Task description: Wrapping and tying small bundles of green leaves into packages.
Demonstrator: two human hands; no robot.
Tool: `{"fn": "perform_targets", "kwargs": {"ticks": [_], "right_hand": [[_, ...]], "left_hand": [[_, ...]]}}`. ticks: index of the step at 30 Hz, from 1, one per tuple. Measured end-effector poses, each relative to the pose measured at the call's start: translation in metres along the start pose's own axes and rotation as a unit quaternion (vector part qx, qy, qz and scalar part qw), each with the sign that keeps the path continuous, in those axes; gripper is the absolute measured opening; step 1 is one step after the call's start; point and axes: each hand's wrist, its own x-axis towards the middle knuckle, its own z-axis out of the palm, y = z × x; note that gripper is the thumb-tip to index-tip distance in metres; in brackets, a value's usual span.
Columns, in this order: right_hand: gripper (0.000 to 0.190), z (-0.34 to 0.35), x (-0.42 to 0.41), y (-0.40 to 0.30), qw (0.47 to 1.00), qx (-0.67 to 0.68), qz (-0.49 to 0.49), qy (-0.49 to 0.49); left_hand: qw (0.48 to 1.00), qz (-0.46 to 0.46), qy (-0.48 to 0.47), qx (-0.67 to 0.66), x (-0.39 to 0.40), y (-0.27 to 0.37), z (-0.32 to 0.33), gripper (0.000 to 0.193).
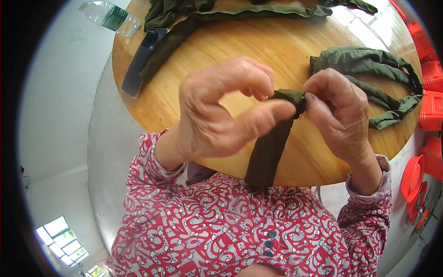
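A dark green fabric strip hangs from between my hands, over the wooden table's near edge towards my lap. My right hand pinches its folded upper end between thumb and fingertips. My left hand is curled at the other side of that end. Its thumb crosses in front of the cloth and its fingertips lie at the upper edge; whether they grip it is not clear. To the right lies a looped bundle of green fabric strips. Another long green strip stretches across the table's far side.
The round wooden table fills the middle. At its left edge lie a smartphone and a heap of green cloth. A clear plastic bottle appears beyond. Red plastic stools or baskets are stacked at the right.
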Motion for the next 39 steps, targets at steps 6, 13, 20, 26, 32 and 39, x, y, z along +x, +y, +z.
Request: {"fn": "perform_targets", "kwargs": {"ticks": [6,13,20,26,32,39], "right_hand": [[0.007,0.0,0.009,0.009,0.998,0.056,0.025,0.015],[0.006,0.004,0.022,0.011,0.984,0.14,0.039,-0.102],[0.006,0.024,0.048,0.042,0.981,0.187,0.023,-0.043],[0.006,0.028,0.035,0.051,0.981,0.186,0.036,-0.053],[0.013,0.022,0.031,0.048,0.994,0.025,-0.085,-0.061],[0.017,0.016,0.027,0.045,0.971,-0.117,-0.196,-0.067]], "left_hand": [[0.987,-0.146,0.041,0.049,0.004,0.0,0.026,0.016],[0.942,-0.283,-0.12,-0.134,0.039,0.003,-0.043,0.018],[0.955,0.039,0.186,0.226,0.015,-0.019,-0.018,0.012],[0.966,-0.202,0.134,-0.09,-0.017,-0.019,0.023,0.01],[0.954,-0.231,0.164,-0.1,-0.011,-0.03,0.034,0.01],[0.941,-0.245,0.183,-0.144,-0.009,-0.032,0.039,0.008]]}}
